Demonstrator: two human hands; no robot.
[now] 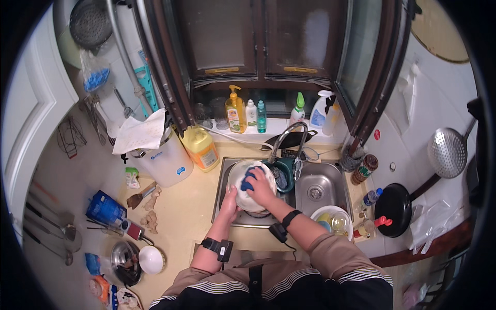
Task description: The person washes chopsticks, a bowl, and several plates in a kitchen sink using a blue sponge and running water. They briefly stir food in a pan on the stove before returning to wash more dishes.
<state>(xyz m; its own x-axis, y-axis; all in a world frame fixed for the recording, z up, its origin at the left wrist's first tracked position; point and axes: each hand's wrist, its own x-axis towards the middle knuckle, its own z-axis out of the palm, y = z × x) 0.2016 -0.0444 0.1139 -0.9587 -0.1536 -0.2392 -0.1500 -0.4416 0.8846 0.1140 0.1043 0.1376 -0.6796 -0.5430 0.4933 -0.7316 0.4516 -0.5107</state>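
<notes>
Over the left basin of a steel double sink (221,193), my left hand (230,200) grips the near-left rim of a white plate (237,185). The plate is tilted, with its face up towards me. My right hand (260,186) presses a dark blue cloth (248,179) against the plate's surface. Just behind the plate sits a green basin (287,170) with a dark scrubber or cloth (279,178) in it. The curved faucet (288,133) arches over the divider between the basins. What lies under the plate is mostly hidden.
A white bowl (316,213) holding dishes and a glass stands at the right basin's near edge. Detergent bottles (235,112) line the windowsill. A yellow jug (199,149) and a white bucket (166,162) stand left of the sink. Ginger pieces (150,221) lie on the left counter.
</notes>
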